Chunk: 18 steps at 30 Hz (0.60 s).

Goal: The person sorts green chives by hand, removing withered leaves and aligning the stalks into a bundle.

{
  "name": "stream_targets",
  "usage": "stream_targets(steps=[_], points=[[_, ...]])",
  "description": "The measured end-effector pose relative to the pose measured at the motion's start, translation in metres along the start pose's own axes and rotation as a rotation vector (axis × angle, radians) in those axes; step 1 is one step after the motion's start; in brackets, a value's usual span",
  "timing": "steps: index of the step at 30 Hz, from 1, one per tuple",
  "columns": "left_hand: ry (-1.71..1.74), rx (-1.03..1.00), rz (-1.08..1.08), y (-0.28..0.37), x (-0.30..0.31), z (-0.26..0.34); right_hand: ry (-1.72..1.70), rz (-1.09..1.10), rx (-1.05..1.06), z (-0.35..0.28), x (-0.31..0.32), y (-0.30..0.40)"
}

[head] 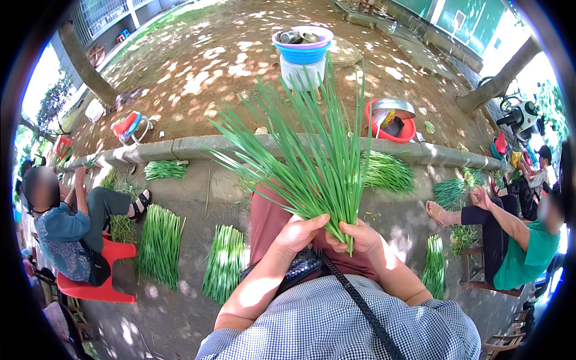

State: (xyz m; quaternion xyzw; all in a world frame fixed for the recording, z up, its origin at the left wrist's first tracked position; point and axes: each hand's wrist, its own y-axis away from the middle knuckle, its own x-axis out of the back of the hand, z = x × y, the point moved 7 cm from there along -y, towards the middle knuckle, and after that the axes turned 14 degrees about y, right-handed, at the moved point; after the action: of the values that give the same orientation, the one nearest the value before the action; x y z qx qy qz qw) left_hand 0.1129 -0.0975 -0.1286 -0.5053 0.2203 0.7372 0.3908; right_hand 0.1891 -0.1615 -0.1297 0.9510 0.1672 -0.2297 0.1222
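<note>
A fanned bunch of long green chives is held above my lap, with its leaf tips pointing away from me. My left hand grips the lower left side of the bunch, thumb on top. Close beside it, my right hand pinches the stalk bases, whose ends stick out below the fingers. Neat chive piles lie on the ground to my left, one nearer and one farther out. To my right is a narrower pile. Another heap lies beyond my right knee, by the kerb.
A concrete kerb runs across in front. Beyond it stand a red basin with a metal lid and stacked basins on a white bucket. One person sits at left on a red plastic stool; another sits at right.
</note>
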Motion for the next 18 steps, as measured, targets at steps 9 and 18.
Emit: stream_targets(steps=[9,18], points=[[0.204,-0.204,0.105,-0.020,0.023,0.017,0.196,0.032,-0.153,0.002,0.047,0.008],[0.307,-0.350,0.268,-0.015,0.071,0.053,0.292,0.103,-0.349,0.031,0.089,0.029]])
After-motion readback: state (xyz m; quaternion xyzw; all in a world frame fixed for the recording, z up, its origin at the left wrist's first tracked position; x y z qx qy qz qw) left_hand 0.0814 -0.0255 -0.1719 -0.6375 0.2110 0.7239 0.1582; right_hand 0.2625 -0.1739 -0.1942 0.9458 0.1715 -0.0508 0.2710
